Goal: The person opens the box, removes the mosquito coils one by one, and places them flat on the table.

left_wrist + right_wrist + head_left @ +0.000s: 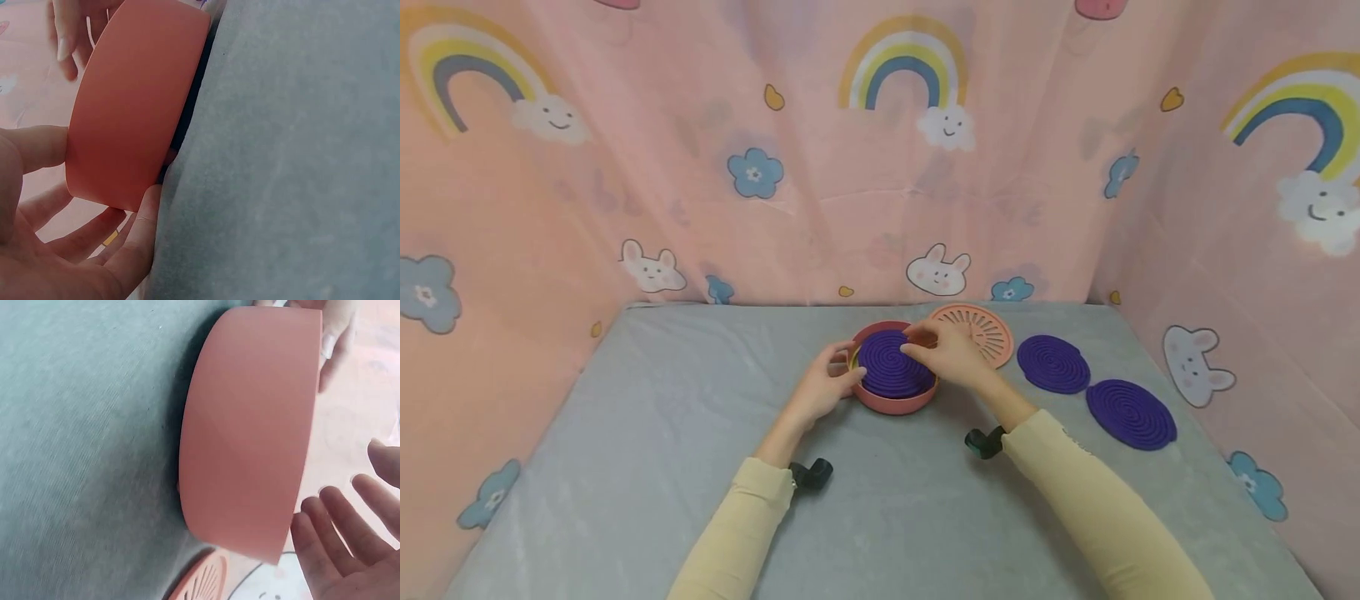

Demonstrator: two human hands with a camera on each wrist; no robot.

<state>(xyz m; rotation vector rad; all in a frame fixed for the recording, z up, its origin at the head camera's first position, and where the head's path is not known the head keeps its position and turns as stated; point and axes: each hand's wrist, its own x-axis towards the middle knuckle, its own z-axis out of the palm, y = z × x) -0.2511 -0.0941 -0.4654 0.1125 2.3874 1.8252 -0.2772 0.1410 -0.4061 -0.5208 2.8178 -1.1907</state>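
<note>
A round pink container (891,402) stands on the grey table (700,467) with a purple spiral coil (887,362) lying in its top. My left hand (838,371) grips the container's left side, thumb and fingers against its wall (137,106). My right hand (928,346) lies on the coil from the right, its fingers straight and spread (337,531) above the pink container wall (250,437). In the right wrist view the left hand's fingertips (334,337) curl over the far rim.
A slotted pink lid (988,333) lies flat just behind my right hand, its edge also showing as the lid (200,581). Two more purple coils (1053,363) (1131,413) lie to the right. Pink curtains with rainbows wall the table on three sides.
</note>
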